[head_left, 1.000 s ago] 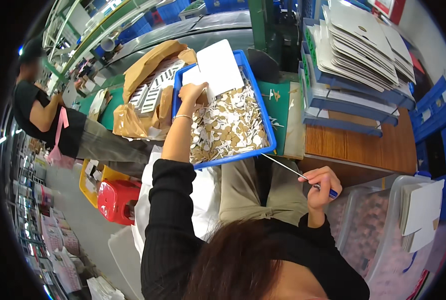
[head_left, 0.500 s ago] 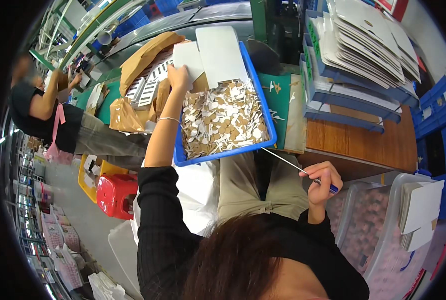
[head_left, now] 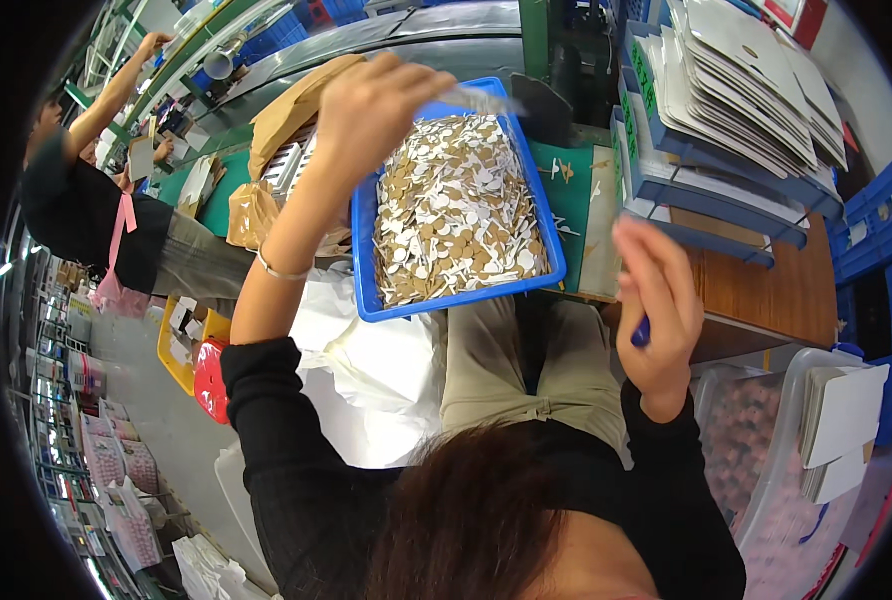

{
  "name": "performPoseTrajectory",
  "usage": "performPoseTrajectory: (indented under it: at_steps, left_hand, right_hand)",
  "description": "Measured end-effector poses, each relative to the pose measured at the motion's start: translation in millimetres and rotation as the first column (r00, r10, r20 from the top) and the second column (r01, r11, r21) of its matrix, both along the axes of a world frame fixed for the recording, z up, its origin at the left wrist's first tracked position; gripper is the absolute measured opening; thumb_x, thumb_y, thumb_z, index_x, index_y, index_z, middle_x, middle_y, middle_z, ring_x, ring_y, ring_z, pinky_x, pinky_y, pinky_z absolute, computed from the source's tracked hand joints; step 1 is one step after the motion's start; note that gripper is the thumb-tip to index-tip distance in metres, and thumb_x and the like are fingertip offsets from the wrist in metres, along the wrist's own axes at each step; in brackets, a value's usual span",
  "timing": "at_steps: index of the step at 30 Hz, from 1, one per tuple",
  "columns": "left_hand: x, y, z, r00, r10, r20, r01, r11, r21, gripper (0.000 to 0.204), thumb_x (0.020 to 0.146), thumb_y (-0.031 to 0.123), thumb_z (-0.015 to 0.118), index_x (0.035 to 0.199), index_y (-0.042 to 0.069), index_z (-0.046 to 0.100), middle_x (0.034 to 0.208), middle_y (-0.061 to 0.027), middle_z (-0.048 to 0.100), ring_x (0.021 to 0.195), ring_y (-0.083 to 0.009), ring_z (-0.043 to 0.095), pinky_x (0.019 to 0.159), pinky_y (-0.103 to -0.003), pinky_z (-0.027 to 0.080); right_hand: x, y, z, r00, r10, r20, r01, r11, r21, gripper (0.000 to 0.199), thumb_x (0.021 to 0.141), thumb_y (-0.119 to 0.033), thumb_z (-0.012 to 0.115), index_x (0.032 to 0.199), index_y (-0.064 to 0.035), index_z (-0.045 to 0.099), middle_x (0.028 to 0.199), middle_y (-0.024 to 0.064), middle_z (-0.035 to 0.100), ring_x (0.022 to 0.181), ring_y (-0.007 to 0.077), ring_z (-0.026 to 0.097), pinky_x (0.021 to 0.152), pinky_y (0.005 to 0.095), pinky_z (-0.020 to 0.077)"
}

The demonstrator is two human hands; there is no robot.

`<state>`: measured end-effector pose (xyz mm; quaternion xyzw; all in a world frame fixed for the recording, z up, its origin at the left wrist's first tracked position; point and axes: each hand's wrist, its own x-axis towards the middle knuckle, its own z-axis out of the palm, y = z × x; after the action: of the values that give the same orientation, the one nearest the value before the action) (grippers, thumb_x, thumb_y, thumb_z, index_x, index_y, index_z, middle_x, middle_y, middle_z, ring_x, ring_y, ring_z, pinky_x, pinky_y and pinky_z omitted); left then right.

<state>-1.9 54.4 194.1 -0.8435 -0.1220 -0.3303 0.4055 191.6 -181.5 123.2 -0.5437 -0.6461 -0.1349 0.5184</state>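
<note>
Above the far left corner of a blue tray (head_left: 362, 255), my left hand (head_left: 374, 112) is closed on a white card (head_left: 474, 100), seen nearly edge-on and blurred. Loose brown and white cardboard scraps (head_left: 466, 215), small discs and slivers, fill the tray below it. My right hand (head_left: 663, 305) is raised right of the tray, its fingers curled around a blue-handled tool (head_left: 641, 332). Only the handle's end shows; its thin shaft is hidden or lost from sight.
Stacked blue trays of white cards (head_left: 736, 90) stand at right on a wooden surface (head_left: 756, 290). Brown paper packaging (head_left: 256, 213) lies left of the tray. A co-worker (head_left: 106, 200) stands at far left, beside a yellow crate (head_left: 174, 345) and red stool (head_left: 211, 380).
My left hand has lifted up and away with the card, uncovering the tray's far part. My right hand has risen, and its tool's shaft no longer shows. The co-worker has raised an arm.
</note>
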Motion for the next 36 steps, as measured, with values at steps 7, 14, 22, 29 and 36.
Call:
performPoseTrajectory:
  at_steps: [7, 14, 22, 29, 36]
  left_hand:
    - [29, -105, -3, 0.96, 0.086, -0.267, -0.043, 0.986, 0.163, 0.03, 0.078, 0.011, 0.061, 0.107, 0.017, 0.061, 0.1, 0.0059, 0.061, 0.082, -0.0112, 0.048, 0.076, -0.02, 0.041]
    - [1, -74, -10, 0.889, -0.284, 0.358, 0.187, 0.941, 0.283, 0.051, 0.08, 0.04, 0.064, 0.113, 0.004, 0.049, 0.112, -0.0095, 0.055, 0.105, -0.02, 0.046, 0.096, -0.035, 0.031]
    - [-22, -46, -111, 0.449, 0.269, 0.852, 0.795, 0.315, -0.519, 0.051, 0.088, 0.028, 0.055, 0.128, 0.002, 0.036, 0.122, -0.0118, 0.047, 0.109, -0.0212, 0.044, 0.097, -0.031, 0.029]
    - [-22, -61, -159, 0.492, 0.472, 0.731, 0.845, -0.057, -0.532, 0.041, 0.092, 0.015, 0.045, 0.131, 0.005, 0.035, 0.122, -0.0115, 0.047, 0.11, -0.0185, 0.043, 0.096, -0.03, 0.03]
    - [-18, -71, -169, 0.493, 0.436, 0.753, 0.817, 0.064, -0.573, 0.034, 0.091, 0.013, 0.047, 0.124, 0.003, 0.042, 0.113, -0.0092, 0.054, 0.094, -0.0158, 0.05, 0.088, -0.027, 0.037]
  right_hand:
    - [-30, 44, 13, 0.988, -0.15, 0.039, 0.155, 0.941, -0.3, 0.036, 0.076, -0.001, 0.059, 0.112, -0.0038, 0.057, 0.089, 0.0109, 0.064, 0.062, 0.0219, 0.056, 0.054, 0.031, 0.0447]
    - [-14, 60, -16, 0.967, 0.053, -0.249, -0.086, 0.989, -0.124, 0.032, 0.082, -0.008, 0.06, 0.113, -0.0038, 0.052, 0.079, 0.0085, 0.062, 0.051, 0.0179, 0.05, 0.046, 0.0297, 0.0404]
    - [10, 69, -31, 0.491, 0.089, -0.867, -0.426, 0.892, -0.15, 0.03, 0.091, -0.017, 0.055, 0.115, -0.0005, 0.047, 0.067, 0.001, 0.049, 0.045, 0.0071, 0.038, 0.04, 0.0203, 0.0291]
    - [10, 73, -68, 0.557, 0.065, -0.828, -0.401, 0.894, -0.199, 0.035, 0.092, -0.017, 0.053, 0.122, -0.001, 0.042, 0.082, 0.0047, 0.052, 0.047, 0.0062, 0.039, 0.04, 0.018, 0.0293]
    - [10, 86, -81, 0.785, -0.037, -0.619, -0.204, 0.927, -0.314, 0.037, 0.092, -0.018, 0.052, 0.121, 0.0001, 0.039, 0.1, 0.0134, 0.055, 0.072, 0.0169, 0.05, 0.062, 0.0271, 0.0394]
